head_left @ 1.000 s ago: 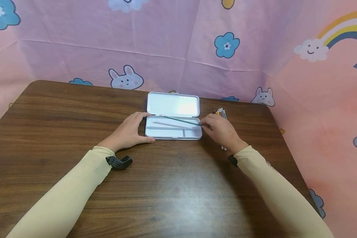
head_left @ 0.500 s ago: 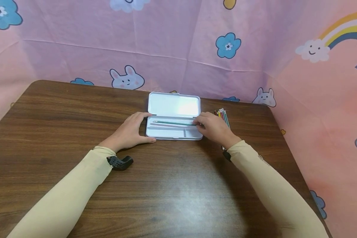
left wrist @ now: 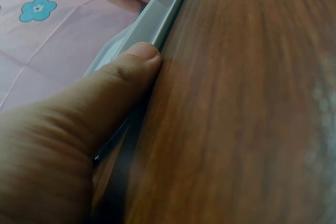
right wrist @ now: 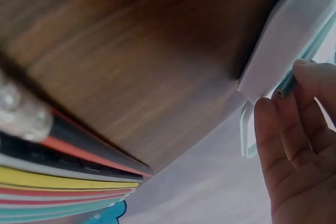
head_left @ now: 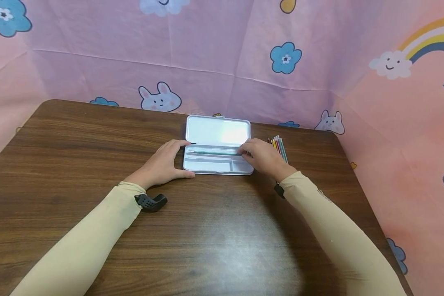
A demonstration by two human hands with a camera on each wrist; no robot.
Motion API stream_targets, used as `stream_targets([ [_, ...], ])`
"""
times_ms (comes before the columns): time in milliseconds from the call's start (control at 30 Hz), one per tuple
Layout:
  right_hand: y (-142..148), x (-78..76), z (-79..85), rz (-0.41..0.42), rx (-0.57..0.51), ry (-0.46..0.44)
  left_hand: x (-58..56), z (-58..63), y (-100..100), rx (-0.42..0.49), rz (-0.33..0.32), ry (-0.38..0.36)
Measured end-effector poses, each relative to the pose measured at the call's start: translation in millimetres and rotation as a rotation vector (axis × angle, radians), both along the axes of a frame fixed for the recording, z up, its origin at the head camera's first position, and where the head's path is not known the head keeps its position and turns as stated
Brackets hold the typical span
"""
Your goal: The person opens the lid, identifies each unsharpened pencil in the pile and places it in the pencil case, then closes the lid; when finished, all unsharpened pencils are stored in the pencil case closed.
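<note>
A white pencil case (head_left: 211,129) lies on the table with its lid tipped back, showing a long back compartment and a divided front one. My left hand (head_left: 158,166) holds its left end, thumb (left wrist: 137,59) against the front edge and fingers at the back corner near the hinge. At the right end, my right hand (head_left: 263,157) pinches a teal pencil (head_left: 214,153) between thumb and fingertips. That pencil lies lengthwise along the back compartment, its white-tipped end to the left. In the right wrist view, the pencil's unsharpened end (right wrist: 286,84) shows at the fingertips.
Several coloured pencils (head_left: 279,147) lie side by side on the brown table (head_left: 214,230), right of the case and partly under my right forearm. A pink patterned cloth (head_left: 214,53) hangs behind the table and along its right side.
My right hand has moved slightly left and lowered the teal pencil from a slant above the case to along its back compartment. The left hand has stayed at the case's left end.
</note>
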State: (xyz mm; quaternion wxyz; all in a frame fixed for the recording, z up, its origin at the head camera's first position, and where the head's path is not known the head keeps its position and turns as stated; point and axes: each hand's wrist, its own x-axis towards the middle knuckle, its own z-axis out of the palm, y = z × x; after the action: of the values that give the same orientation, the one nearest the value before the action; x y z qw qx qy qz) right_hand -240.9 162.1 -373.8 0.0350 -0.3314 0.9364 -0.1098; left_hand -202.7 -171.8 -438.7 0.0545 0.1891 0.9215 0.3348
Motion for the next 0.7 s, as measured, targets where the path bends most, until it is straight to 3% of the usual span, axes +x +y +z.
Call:
stream_targets([
  [433, -10.9, -4.6, 0.9, 0.016, 0.061, -0.015, 0.7, 1.3, 0.9, 0.005, 0.009, -0.004],
  [700, -13.3, -8.3, 1.9, 0.037, 0.103, -0.071, 1.6, 2.8, 1.5, 0.000, 0.012, -0.002],
])
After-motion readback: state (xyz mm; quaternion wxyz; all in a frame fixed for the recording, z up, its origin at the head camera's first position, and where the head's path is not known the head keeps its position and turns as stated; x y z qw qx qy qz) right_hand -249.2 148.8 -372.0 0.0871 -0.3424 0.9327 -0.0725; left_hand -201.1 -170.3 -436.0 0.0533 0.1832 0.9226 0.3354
